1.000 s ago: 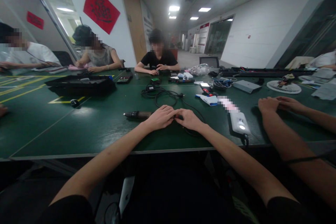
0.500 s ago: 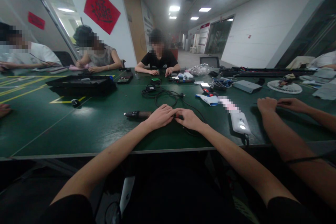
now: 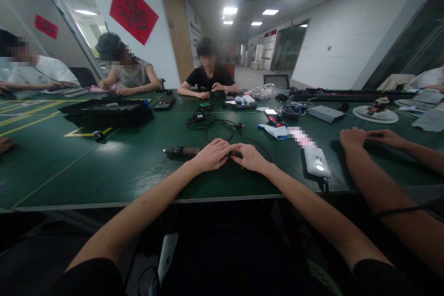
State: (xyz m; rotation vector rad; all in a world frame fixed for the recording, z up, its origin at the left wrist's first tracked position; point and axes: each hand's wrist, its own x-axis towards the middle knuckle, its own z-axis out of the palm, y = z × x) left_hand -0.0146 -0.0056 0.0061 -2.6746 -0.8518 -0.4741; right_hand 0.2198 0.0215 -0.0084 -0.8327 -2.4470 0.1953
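Note:
A dark electric screwdriver (image 3: 184, 151) lies across the green table in front of me, its bit end pointing left. My left hand (image 3: 214, 153) is wrapped over the tool's body from above and hides its middle. At the tool's right end my right hand (image 3: 250, 157) has its fingers closed around the rear, close to where the cord comes out. The fingertips of both hands meet over the tool. A black power cord (image 3: 222, 125) lies in loose loops just beyond my hands.
A black tray-like housing (image 3: 107, 113) stands at left. To the right are a white power bank-like box (image 3: 317, 162), a blue-and-white packet (image 3: 274, 131) and a white round grille (image 3: 375, 114). A co-worker's hands (image 3: 354, 138) are close on the right. Other people sit opposite.
My hands and the screwdriver stay in place. Across the table, the person in black has raised one hand and drawn it in. The view has shifted very slightly.

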